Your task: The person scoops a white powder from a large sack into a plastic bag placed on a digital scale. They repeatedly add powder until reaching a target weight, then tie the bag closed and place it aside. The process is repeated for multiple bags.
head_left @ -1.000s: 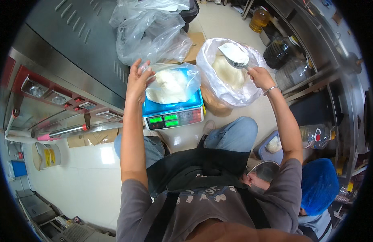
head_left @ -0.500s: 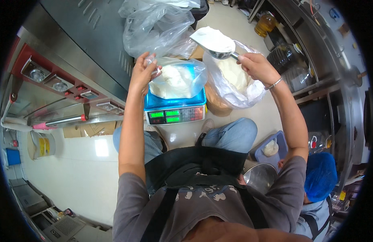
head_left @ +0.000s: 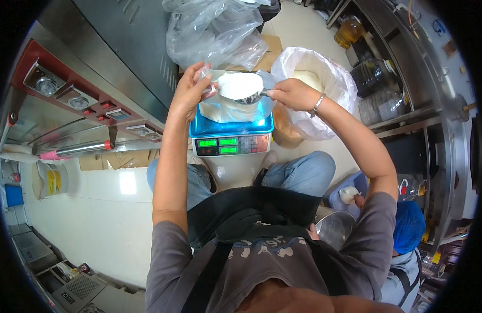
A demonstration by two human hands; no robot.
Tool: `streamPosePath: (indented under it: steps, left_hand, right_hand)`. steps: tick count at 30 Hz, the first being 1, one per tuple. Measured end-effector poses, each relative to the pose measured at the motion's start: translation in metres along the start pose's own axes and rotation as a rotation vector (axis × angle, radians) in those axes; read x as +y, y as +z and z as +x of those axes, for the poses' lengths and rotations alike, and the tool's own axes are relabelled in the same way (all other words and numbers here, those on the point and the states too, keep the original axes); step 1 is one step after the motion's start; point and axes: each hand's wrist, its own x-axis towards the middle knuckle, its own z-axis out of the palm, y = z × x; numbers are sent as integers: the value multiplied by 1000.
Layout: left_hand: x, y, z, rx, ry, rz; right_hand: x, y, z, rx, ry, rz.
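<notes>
My left hand [head_left: 193, 88] pinches the edge of a clear plastic bag [head_left: 235, 113] that holds white powder. The bag rests on a blue-topped digital scale [head_left: 232, 144] with lit green displays. In my right hand [head_left: 294, 95] is the handle of a metal scoop [head_left: 253, 99], heaped with white powder [head_left: 240, 85]. The scoop is level over the bag's mouth, close to my left fingers. Right of the scale stands a large white sack [head_left: 339, 78], its top spread wide, with pale powder inside.
Crumpled clear plastic bags [head_left: 212, 36] lie beyond the scale. A steel oven [head_left: 84, 99] with red panels stands at left. Bottles line a shelf [head_left: 402, 112] at right. Lower right, a co-worker in a blue hair cover [head_left: 409, 227] sits near a grey-blue bin [head_left: 350, 185] and a metal bowl [head_left: 336, 229].
My right hand has brought the full scoop left and down, from above the sack to over the bag on the scale. The left hand still grips the bag's edge. The co-worker's hand has moved to the bin.
</notes>
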Motion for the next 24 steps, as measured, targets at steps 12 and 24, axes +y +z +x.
streamPosePath:
  steps: [12,24]
  left_hand:
    - [9,-5,4,-18,17,-12]
    - [4,-10,4,-18,33,-43]
  right_hand:
    - [-28,-13,85,-145,-48,-505]
    - [-64,-45,69,-89,3,-882]
